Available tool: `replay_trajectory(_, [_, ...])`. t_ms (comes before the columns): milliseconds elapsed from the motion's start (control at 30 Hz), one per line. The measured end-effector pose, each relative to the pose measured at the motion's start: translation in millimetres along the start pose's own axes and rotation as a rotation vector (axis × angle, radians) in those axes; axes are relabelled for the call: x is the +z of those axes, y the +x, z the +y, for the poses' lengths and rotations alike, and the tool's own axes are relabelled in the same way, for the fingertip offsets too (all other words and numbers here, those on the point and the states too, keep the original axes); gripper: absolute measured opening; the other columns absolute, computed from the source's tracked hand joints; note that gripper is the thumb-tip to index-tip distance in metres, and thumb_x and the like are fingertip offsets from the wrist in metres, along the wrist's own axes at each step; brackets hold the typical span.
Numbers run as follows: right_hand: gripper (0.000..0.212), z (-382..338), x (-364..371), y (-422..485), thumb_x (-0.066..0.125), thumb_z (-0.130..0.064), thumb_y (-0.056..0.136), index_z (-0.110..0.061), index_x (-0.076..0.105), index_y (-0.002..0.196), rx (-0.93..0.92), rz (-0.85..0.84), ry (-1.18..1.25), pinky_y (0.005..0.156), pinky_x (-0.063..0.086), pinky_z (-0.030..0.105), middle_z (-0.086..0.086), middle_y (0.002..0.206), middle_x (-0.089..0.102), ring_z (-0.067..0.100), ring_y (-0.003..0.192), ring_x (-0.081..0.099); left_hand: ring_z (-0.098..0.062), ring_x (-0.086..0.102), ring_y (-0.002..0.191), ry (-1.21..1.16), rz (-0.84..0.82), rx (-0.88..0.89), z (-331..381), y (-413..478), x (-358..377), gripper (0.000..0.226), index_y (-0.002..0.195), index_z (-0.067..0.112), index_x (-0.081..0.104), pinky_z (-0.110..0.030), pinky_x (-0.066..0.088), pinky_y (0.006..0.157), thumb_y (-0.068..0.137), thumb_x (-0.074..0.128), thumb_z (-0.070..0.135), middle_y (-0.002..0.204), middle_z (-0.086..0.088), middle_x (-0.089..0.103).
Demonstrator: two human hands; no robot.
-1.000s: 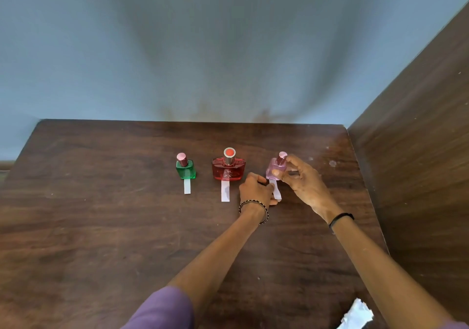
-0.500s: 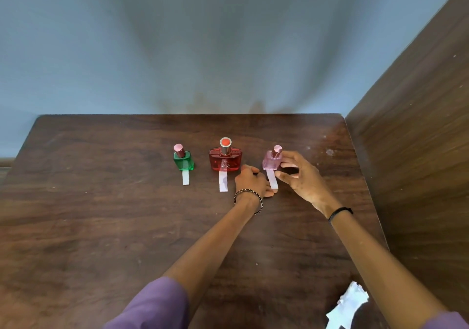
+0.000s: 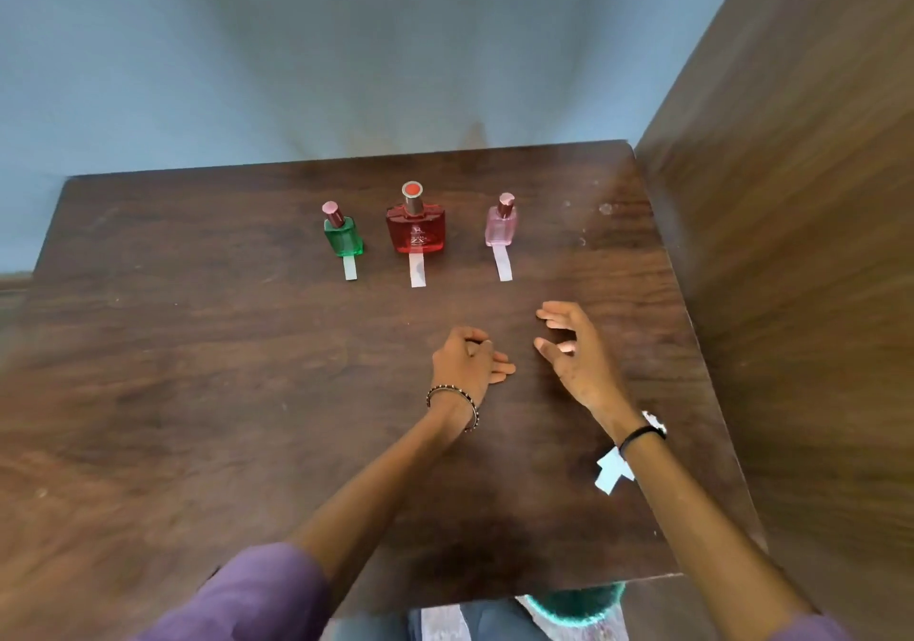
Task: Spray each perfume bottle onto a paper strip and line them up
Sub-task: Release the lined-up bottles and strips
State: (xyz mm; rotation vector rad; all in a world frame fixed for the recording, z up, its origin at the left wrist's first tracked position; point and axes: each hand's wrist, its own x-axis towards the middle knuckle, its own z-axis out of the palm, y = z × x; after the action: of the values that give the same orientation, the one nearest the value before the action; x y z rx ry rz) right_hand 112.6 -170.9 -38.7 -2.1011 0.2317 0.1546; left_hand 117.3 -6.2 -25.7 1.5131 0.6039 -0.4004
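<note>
Both grips, left hand (image 3: 467, 361) and right hand (image 3: 576, 353), lie near pink bottle (image 3: 502, 222).

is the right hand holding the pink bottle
No, the right hand hangs open and empty over the table, well short of the pink bottle, which stands alone.

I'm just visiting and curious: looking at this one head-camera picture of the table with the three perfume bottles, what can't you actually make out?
- The label on the red bottle: too small and blurred to read.
- The loose papers near the table's right edge: partly hidden behind the right wrist, so their number is unclear.
- Whether the paper strips are damp: only the strip below the red bottle shows a faint darker patch.
- The teal thing below the table's near edge: blurred and cut off.
</note>
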Motion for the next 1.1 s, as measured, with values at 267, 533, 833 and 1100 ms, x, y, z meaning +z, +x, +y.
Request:
replay_trajectory(267, [0.027,4.8,-5.1,-78.4,0.07,-0.01,0.091,-0.018,0.064,0.116,0.087,0.046,0.081,0.078,0.05,0.008,-0.009,0.11,0.073,-0.007,0.098,0.064,-0.025,0.074,0.07,0.063,-0.178,-0.023,-59.5,-72.5,1.0,0.011,0.089,0.006,0.059,-0.033,0.061,0.067,0.094,0.052,0.0,0.079,-0.015,0.07])
replay_trajectory(533, [0.016,22.0,-23.7,-139.8,0.072,-0.009,0.087,-0.014,0.066,0.101,0.118,0.376,-0.224,0.082,0.046,0.03,0.002,0.104,0.067,0.025,0.1,0.062,-0.011,0.067,0.068,0.42,-0.237,0.212,-67.5,-97.9,12.9,0.017,0.087,0.014,0.064,-0.026,0.056,0.071,0.086,0.051,0.003,0.085,-0.012,0.072])
replay_trajectory(833, [0.041,44.8,-27.1,-164.8,0.08,-0.031,0.082,-0.011,0.059,0.111,0.206,0.323,-0.447,0.09,0.048,0.042,0.007,0.122,0.053,0.032,0.114,0.048,-0.015,0.057,0.111,0.521,-0.45,0.238,-65.4,-117.4,38.5,0.051,0.138,0.003,0.041,-0.004,0.042,0.083,0.09,0.043,-0.013,0.125,-0.007,0.061])
replay_trajectory(1100, [0.023,53.6,-47.9,-160.1,0.063,-0.014,0.091,-0.008,0.064,0.114,0.162,0.282,-0.5,0.083,0.051,0.043,0.006,0.134,0.056,0.032,0.117,0.048,-0.019,0.04,0.135,0.735,-0.597,0.237,-53.1,-120.3,76.0,0.068,0.149,0.01,0.024,-0.018,0.034,0.097,0.088,0.046,-0.008,0.144,0.004,0.053])
